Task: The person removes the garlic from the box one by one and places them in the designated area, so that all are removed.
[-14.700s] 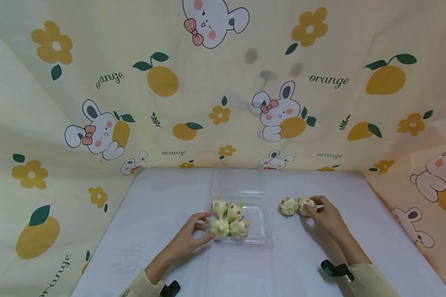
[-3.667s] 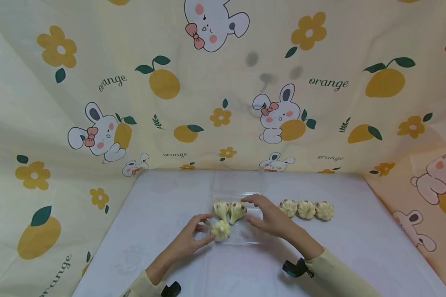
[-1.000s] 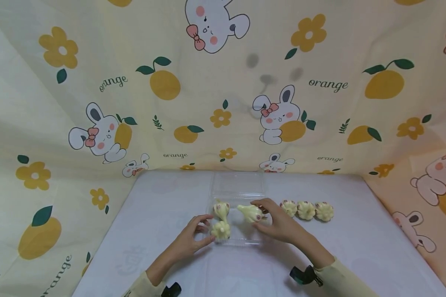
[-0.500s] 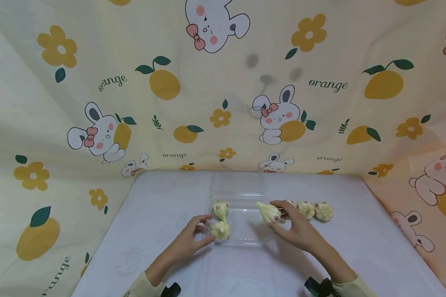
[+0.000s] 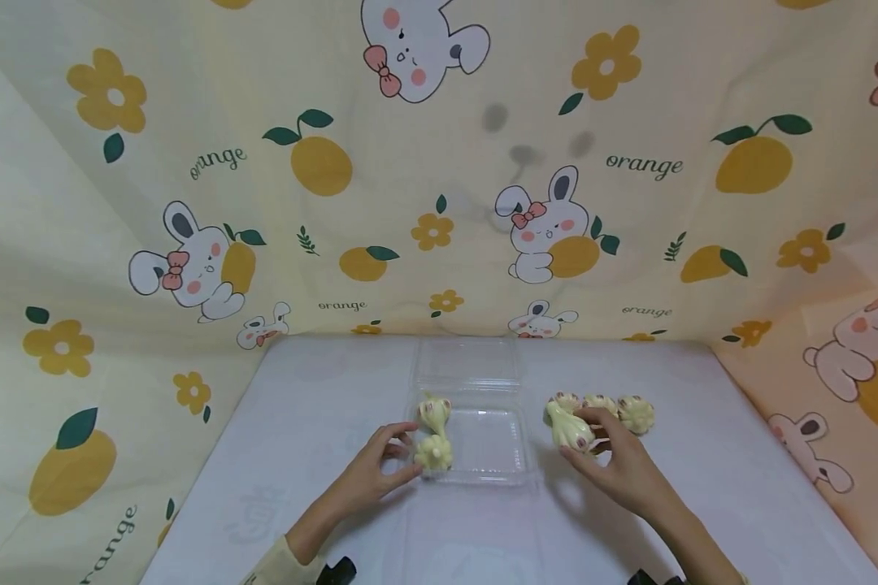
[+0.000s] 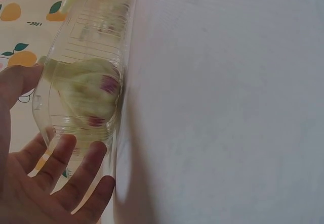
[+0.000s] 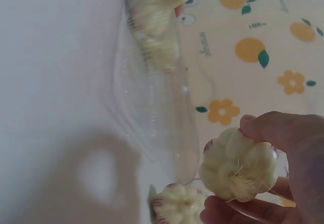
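My right hand (image 5: pixel 622 467) holds a garlic bulb (image 5: pixel 571 426) to the right of the clear plastic box (image 5: pixel 527 463), its stem pointing away and left. In the right wrist view the held bulb (image 7: pixel 238 166) shows its root end, pinched between thumb and fingers. My left hand (image 5: pixel 376 463) grips the left side of the box. In the left wrist view, the thumb (image 6: pixel 23 77) lies at the rim and the fingers spread along the wall. Two bulbs sit in the box's left part, a far one (image 5: pixel 435 413) and a near one (image 5: pixel 434 452).
On the white table (image 5: pixel 322 382), a row of three garlic bulbs stands right of the box; the rightmost one (image 5: pixel 636 415) shows fully, the others partly behind the held bulb and hand. The box's lid (image 5: pixel 467 363) lies open at the back. A printed curtain (image 5: pixel 380 203) hangs behind.
My right hand has taken a garlic bulb out of the box and moved it right, to the front of the row. Earlier, other bulbs left the box for that row. My left hand stays put.
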Demonstrator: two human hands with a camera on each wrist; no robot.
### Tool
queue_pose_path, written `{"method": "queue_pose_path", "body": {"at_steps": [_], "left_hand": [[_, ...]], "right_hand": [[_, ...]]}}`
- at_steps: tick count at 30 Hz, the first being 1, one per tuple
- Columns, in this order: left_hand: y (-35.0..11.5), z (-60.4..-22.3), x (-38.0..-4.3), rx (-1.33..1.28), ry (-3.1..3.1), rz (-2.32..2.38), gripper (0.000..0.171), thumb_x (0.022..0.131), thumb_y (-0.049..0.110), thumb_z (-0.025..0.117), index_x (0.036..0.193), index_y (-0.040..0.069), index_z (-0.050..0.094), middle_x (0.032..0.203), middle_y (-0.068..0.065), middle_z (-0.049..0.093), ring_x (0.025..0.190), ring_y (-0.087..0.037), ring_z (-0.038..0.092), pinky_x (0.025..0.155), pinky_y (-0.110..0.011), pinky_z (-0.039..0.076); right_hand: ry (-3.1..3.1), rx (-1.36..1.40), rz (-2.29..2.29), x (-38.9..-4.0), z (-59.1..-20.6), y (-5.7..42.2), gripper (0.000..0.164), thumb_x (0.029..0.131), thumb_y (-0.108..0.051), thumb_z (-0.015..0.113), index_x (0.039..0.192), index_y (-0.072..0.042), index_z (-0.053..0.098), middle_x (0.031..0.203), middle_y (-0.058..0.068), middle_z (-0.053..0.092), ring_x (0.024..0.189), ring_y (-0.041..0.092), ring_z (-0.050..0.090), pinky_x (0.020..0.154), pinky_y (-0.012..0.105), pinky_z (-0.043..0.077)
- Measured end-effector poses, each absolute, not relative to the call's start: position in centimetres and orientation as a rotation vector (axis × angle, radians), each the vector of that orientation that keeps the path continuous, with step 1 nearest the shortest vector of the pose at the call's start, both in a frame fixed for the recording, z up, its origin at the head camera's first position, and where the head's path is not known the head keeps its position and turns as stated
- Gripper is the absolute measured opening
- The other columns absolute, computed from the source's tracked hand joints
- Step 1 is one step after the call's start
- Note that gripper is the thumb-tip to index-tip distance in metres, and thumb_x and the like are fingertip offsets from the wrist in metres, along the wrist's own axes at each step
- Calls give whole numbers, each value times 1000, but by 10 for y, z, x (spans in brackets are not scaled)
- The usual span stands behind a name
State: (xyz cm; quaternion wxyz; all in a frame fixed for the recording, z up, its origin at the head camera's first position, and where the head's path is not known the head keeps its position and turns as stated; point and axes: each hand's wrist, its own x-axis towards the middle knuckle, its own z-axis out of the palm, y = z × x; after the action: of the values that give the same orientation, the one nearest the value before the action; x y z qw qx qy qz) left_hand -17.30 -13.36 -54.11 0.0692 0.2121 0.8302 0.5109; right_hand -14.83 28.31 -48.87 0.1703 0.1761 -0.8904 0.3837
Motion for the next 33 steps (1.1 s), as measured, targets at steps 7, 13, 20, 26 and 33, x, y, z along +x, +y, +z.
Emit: {"method": "queue_pose_path", "body": {"at_steps": [7, 13, 20, 26, 33], "left_hand": [[-134, -542, -173, 615, 2501, 1543, 67, 100, 32, 79, 157, 13, 48, 134, -8, 54, 123, -26, 61, 112, -52, 49], [-133, -540, -173, 616, 2490, 1564, 64, 100, 28, 80, 155, 13, 49, 134, -11, 54, 122, -29, 62, 111, -57, 49], [-132, -538, -173, 624, 2478, 1587, 64, 100, 26, 80, 155, 13, 50, 134, -10, 55, 121, -29, 62, 111, -57, 49], [-132, -539, -173, 640, 2488, 1569, 65, 101, 28, 79, 155, 10, 49, 134, -11, 55, 121, -29, 62, 111, -56, 49], [-132, -540, -173, 637, 2494, 1558, 65, 101, 29, 79, 155, 10, 48, 134, -11, 54, 121, -29, 62, 110, -55, 49]], "right_hand": [[-2617, 364, 1133, -139, -493, 289, 55, 90, -20, 90, 132, 0, 61, 115, 11, 71, 90, 10, 65, 75, 33, 61], [-2721, 232, 1144, -135, -497, 293, 58, 91, -23, 90, 133, 0, 59, 114, 14, 69, 85, 15, 65, 71, 29, 58], [-2823, 167, 1103, -138, -501, 295, 58, 91, -29, 89, 133, -1, 61, 114, 14, 70, 88, 16, 65, 70, 27, 56], [-2879, 141, 1088, -142, -505, 294, 60, 91, -36, 88, 133, -3, 61, 115, 15, 71, 90, 17, 66, 74, 31, 55], [-2916, 105, 1086, -150, -509, 294, 56, 91, -37, 88, 126, -4, 60, 109, 13, 70, 85, 16, 62, 68, 28, 52]]}}
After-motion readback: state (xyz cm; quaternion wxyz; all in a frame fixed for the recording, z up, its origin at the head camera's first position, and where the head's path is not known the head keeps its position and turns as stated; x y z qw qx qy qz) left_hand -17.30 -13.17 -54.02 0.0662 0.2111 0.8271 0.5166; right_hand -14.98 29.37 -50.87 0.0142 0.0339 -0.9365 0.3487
